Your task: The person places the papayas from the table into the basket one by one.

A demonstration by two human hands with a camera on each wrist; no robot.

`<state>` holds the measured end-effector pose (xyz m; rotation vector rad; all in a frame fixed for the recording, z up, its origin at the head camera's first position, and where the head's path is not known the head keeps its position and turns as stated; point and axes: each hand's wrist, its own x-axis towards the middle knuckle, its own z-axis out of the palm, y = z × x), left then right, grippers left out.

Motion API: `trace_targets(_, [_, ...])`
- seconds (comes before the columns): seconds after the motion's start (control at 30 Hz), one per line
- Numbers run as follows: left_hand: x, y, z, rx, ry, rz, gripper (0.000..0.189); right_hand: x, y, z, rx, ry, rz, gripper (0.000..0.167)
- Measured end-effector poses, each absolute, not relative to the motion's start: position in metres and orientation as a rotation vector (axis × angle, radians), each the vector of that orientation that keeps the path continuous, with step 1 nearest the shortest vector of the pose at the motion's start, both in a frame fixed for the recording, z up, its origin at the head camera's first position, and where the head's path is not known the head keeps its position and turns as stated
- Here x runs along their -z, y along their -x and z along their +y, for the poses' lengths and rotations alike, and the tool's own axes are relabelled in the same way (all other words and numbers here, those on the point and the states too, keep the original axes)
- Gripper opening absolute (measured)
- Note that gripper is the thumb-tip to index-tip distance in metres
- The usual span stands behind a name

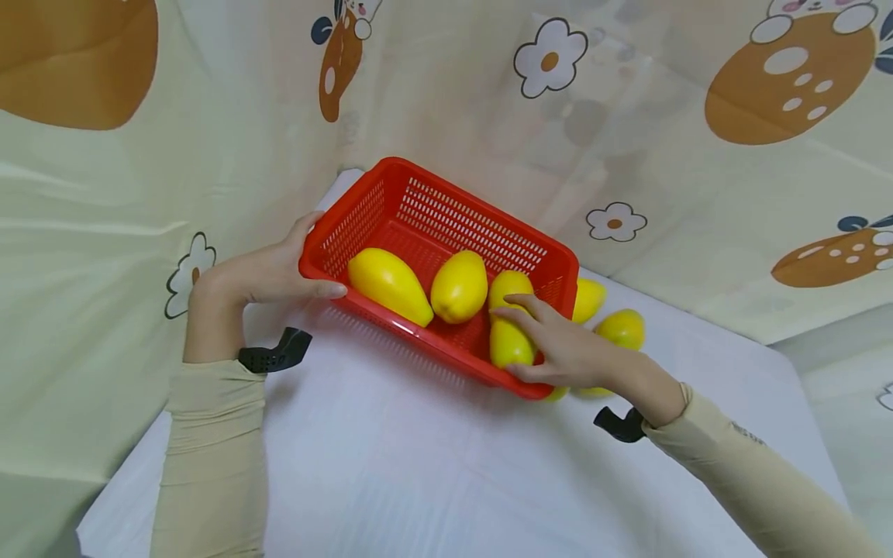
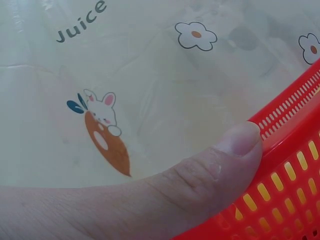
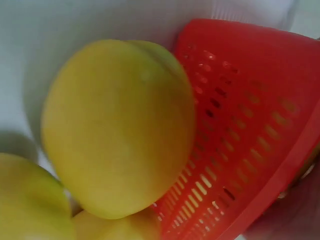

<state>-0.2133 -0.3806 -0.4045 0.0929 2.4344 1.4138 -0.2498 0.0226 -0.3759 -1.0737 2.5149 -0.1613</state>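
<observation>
A red plastic basket [image 1: 446, 213] with slotted walls stands at the middle of the table, set at a slant. My left hand [image 1: 268, 271] grips its left end, the thumb on the near rim and the other fingers mostly hidden behind the end wall. Inside lie a long yellow mango-like fruit [image 1: 391, 285], a lemon-shaped yellow fruit [image 1: 459, 287] and another yellow fruit [image 1: 512, 287] at the right end. Reaching over the right end, my right hand [image 1: 561, 345] holds a smooth yellow fruit [image 1: 512, 341] between fingers and thumb, just inside the near corner.
Several more yellow fruits lie against the basket's right side, among them one [image 1: 623, 329] by the wrist and a large one [image 3: 117, 127] close to the right wrist camera. A white cloth covers the table [image 1: 418, 465]. Behind rises a printed curtain [image 1: 453, 93].
</observation>
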Motion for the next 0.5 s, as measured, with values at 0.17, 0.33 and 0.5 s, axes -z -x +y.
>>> trace_targets(0.17, [0.407,0.216,-0.38,-1.409,-0.096,2.442,0.118,0.379,0.257,0.015,0.044,1.072,2.479,0.076])
trace_targets(0.33, [0.407,0.217,-0.381,-1.419,-0.103,2.436,0.118,0.381,0.262,0.007,-0.038,1.107,2.468,0.079])
trace_targets(0.5, [0.408,0.217,-0.383,-1.432,-0.096,2.427,0.117,0.384,0.267,0.0,-0.051,1.117,2.438,0.084])
